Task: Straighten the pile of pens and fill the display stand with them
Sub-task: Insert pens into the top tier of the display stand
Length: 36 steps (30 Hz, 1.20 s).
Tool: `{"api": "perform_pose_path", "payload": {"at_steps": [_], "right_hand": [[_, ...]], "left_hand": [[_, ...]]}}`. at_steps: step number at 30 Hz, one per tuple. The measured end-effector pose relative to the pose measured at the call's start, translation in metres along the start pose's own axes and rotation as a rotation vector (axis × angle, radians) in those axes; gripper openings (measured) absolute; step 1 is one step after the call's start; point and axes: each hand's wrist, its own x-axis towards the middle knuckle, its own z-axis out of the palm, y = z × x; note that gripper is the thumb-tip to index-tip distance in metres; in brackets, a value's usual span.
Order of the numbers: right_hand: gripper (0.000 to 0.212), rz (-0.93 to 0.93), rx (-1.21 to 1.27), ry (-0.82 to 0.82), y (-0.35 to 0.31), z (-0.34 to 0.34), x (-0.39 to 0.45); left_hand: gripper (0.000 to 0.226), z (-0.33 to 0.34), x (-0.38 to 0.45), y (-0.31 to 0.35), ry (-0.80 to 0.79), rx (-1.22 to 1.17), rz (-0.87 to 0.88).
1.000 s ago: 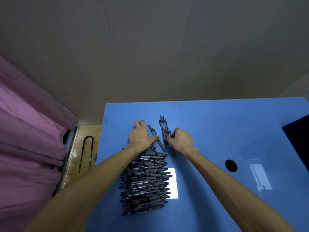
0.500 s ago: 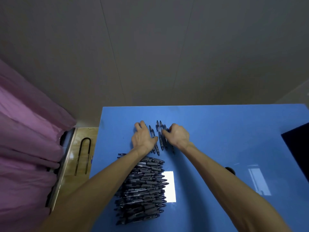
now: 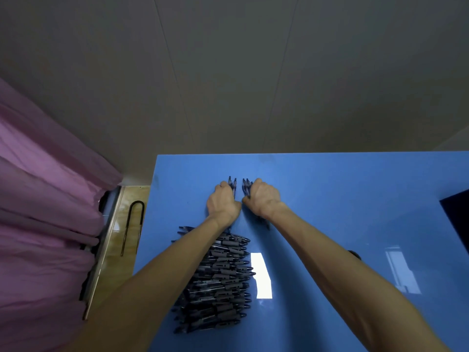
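Both hands (image 3: 223, 203) (image 3: 264, 199) around loose pens (image 3: 233, 184)

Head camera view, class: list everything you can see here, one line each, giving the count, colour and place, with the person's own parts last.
Table: one, blue, fills the lower right of the view.
Pile of pens: one, too many pens to count, dark grey and black, near the table's left edge, partly under the left forearm.
Pens in the left hand: a few, dark, tips pointing away.
Pens in the right hand: a small bunch, dark, tips pointing away.
Curtain: one, pink, far left.
U-shaped bar: one, black, on the floor left of the table.
Dark object: one, cut off at the right edge.
Left hand: fingers curled round pens.
Right hand: fingers curled round pens.
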Motion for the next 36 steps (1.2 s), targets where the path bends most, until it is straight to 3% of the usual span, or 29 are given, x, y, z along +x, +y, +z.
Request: {"api": "perform_pose_path", "payload": {"at_steps": [4, 7, 12, 16, 21, 25, 36], "right_hand": [[0.04, -0.123, -0.263, 0.069, 0.005, 0.014, -0.011], [0.036, -0.203, -0.288, 0.1, 0.014, 0.02, -0.016], [0.033, -0.157, 0.093, 0.028, 0.042, 0.009, -0.008], [0.045, -0.064, 0.463, 0.024, 0.063, 0.008, -0.011], [0.054, 0.017, 0.858, 0.11, 0.076, 0.004, -0.039], [0.054, 0.043, 0.98, 0.19, 0.084, -0.015, -0.069], [0.04, 0.184, 1.259, 0.375, 0.105, -0.043, -0.189]], "left_hand": [[0.035, 0.008, -0.003, 0.003, 0.014, 0.025, 0.039], [0.036, 0.007, 0.002, 0.004, -0.029, -0.007, 0.021], [0.029, -0.014, 0.016, 0.004, -0.086, -0.178, -0.069], [0.007, -0.033, 0.007, 0.01, -0.154, -0.511, -0.058], [0.012, -0.049, -0.027, 0.024, -0.258, -0.808, -0.045], [0.013, -0.061, -0.06, 0.036, -0.286, -0.972, -0.044], [0.031, -0.097, -0.163, 0.051, -0.202, -0.774, 0.227]]}}
